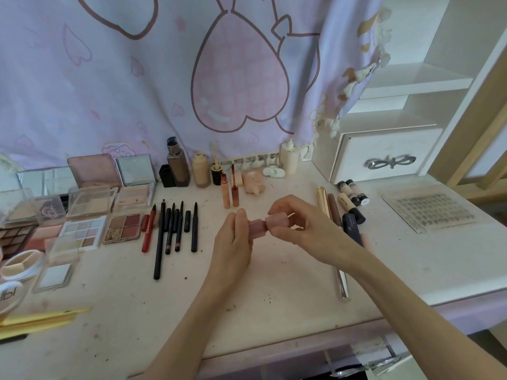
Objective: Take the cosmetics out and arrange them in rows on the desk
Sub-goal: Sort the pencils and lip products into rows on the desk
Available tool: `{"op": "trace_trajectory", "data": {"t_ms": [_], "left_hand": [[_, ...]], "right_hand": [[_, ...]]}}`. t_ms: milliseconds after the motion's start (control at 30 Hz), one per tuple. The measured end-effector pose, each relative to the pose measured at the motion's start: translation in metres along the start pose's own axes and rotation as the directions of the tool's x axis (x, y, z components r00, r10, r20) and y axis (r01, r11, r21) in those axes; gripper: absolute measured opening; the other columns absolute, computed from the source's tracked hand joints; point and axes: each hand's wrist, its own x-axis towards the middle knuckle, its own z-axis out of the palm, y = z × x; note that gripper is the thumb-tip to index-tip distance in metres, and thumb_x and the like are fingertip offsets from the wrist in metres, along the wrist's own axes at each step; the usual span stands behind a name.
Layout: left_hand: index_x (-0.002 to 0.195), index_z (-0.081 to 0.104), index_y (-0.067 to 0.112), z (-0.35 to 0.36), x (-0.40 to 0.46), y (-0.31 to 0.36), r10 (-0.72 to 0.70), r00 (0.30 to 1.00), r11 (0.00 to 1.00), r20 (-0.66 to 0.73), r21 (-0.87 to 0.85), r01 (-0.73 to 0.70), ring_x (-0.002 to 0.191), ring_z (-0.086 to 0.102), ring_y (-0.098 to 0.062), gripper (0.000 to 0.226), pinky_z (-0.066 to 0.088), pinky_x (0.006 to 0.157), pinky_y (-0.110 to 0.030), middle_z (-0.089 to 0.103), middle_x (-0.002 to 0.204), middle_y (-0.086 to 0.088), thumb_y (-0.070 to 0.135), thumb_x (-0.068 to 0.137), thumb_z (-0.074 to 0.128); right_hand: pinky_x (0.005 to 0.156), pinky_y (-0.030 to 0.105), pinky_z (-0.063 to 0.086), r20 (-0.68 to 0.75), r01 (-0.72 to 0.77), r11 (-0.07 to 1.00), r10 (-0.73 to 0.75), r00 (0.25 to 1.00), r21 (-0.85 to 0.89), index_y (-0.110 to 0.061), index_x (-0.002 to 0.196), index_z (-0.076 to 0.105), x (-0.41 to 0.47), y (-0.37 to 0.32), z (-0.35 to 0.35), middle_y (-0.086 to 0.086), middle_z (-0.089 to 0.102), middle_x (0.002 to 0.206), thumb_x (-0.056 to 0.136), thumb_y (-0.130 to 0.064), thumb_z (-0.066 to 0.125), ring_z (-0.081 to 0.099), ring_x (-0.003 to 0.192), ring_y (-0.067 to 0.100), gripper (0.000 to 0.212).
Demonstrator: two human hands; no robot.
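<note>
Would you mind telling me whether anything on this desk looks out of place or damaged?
Yes: the wall covering's right edge is torn and peeling, and one long black pencil juts nearer than its row. Both hands hold a pink tube.

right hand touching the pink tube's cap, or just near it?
Touching. The head view shows the right hand with fingers curled round the cap of the pink tube, while the left hand grips the tube's body.
</note>
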Motion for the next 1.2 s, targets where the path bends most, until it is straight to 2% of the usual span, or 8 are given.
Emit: {"op": "trace_trajectory", "data": {"t_ms": [100, 200, 300, 367, 533, 633, 900, 1200], "left_hand": [[0.076, 0.042, 0.018, 0.001, -0.003, 0.004, -0.005, 1.0, 1.0, 0.012, -0.023, 0.005, 0.047, 0.035, -0.016, 0.032, 0.029, 0.049, -0.023, 0.043, 0.064, -0.017, 0.031, 0.1, 0.026], [0.08, 0.043, 0.013, 0.002, -0.007, 0.008, 0.01, 1.0, 1.0, 0.03, -0.022, -0.01, 0.044, 0.04, -0.018, 0.033, 0.03, 0.047, -0.019, 0.054, 0.08, -0.003, 0.03, 0.1, 0.025], [0.08, 0.039, 0.009, 0.002, -0.006, 0.011, -0.039, 0.999, 0.994, 0.026, -0.099, 0.042, 0.035, 0.031, -0.006, 0.034, 0.028, 0.041, -0.016, 0.05, 0.068, -0.009, 0.03, 0.101, 0.023], [0.078, 0.038, 0.01, 0.002, -0.005, 0.009, -0.074, 0.996, 0.986, 0.04, -0.144, 0.079, 0.036, 0.027, -0.004, 0.034, 0.026, 0.039, -0.016, 0.039, 0.044, -0.006, 0.031, 0.101, 0.023], [0.093, 0.047, 0.025, 0.002, -0.004, -0.001, 0.147, 0.975, 0.97, 0.168, 0.168, -0.176, 0.07, 0.052, -0.004, 0.006, 0.041, 0.061, -0.014, 0.055, 0.084, 0.009, 0.031, 0.094, 0.045], [0.107, 0.047, 0.03, 0.002, -0.007, -0.003, 0.248, 0.956, 0.922, 0.156, 0.265, -0.282, 0.094, 0.051, 0.002, 0.026, 0.036, 0.077, -0.003, 0.053, 0.102, 0.014, 0.029, 0.086, 0.061], [0.097, 0.049, 0.047, -0.001, -0.007, -0.005, 0.212, 0.968, 0.934, 0.132, 0.264, -0.241, 0.103, 0.049, -0.004, 0.012, 0.041, 0.091, -0.033, 0.06, 0.102, 0.018, 0.038, 0.09, 0.053], [0.103, 0.061, 0.03, 0.001, -0.004, -0.003, 0.178, 0.973, 0.953, 0.145, 0.223, -0.207, 0.086, 0.051, -0.001, 0.014, 0.035, 0.072, -0.01, 0.053, 0.092, 0.006, 0.03, 0.092, 0.053]], "right_hand": [[0.063, 0.021, 0.042, 0.003, -0.091, 0.996, 0.091, 0.996, -0.001, -0.03, 0.103, 0.053, 0.0, -0.005, -0.002, 0.0, 0.062, 0.083, 0.082, -0.032, 0.068, 0.056, 0.063, 0.005, 0.025], [0.057, 0.023, 0.039, -0.004, -0.121, 0.985, 0.122, 0.993, -0.12, -0.015, 0.09, 0.062, 0.001, -0.005, -0.003, -0.006, 0.057, 0.059, 0.087, -0.043, 0.057, 0.046, 0.048, 0.003, 0.028], [0.067, 0.027, 0.044, -0.003, -0.003, 0.997, 0.002, 1.0, -0.08, -0.027, 0.088, 0.059, 0.0, -0.007, -0.002, -0.005, 0.058, 0.076, 0.085, -0.024, 0.064, 0.052, 0.066, 0.01, 0.006], [0.072, 0.027, 0.047, 0.017, 0.028, 0.998, -0.027, 0.999, -0.048, -0.03, 0.089, 0.058, 0.0, -0.005, -0.004, -0.002, 0.061, 0.088, 0.083, -0.014, 0.067, 0.057, 0.079, 0.017, 0.02], [0.056, 0.013, 0.039, -0.135, -0.014, 0.996, 0.026, 0.991, 0.093, -0.016, 0.089, 0.064, 0.004, -0.007, -0.011, -0.014, 0.058, 0.06, 0.085, -0.018, 0.065, 0.051, 0.05, 0.0, 0.004], [0.053, 0.011, 0.037, -0.138, -0.042, 0.996, 0.054, 0.989, 0.084, -0.009, 0.086, 0.065, 0.007, -0.005, -0.013, -0.017, 0.054, 0.049, 0.087, -0.025, 0.064, 0.046, 0.044, 0.0, 0.016], [0.07, 0.012, 0.041, -0.082, 0.022, 0.99, -0.033, 0.996, -0.136, -0.022, 0.098, 0.063, 0.008, -0.011, -0.02, 0.001, 0.068, 0.095, 0.089, -0.019, 0.06, 0.057, 0.086, 0.014, 0.011], [0.071, 0.003, 0.037, -0.064, -0.014, 0.989, 0.005, 0.998, -0.145, -0.019, 0.117, 0.058, 0.008, -0.01, -0.023, -0.016, 0.063, 0.093, 0.092, -0.016, 0.054, 0.055, 0.097, 0.016, 0.026]]}}
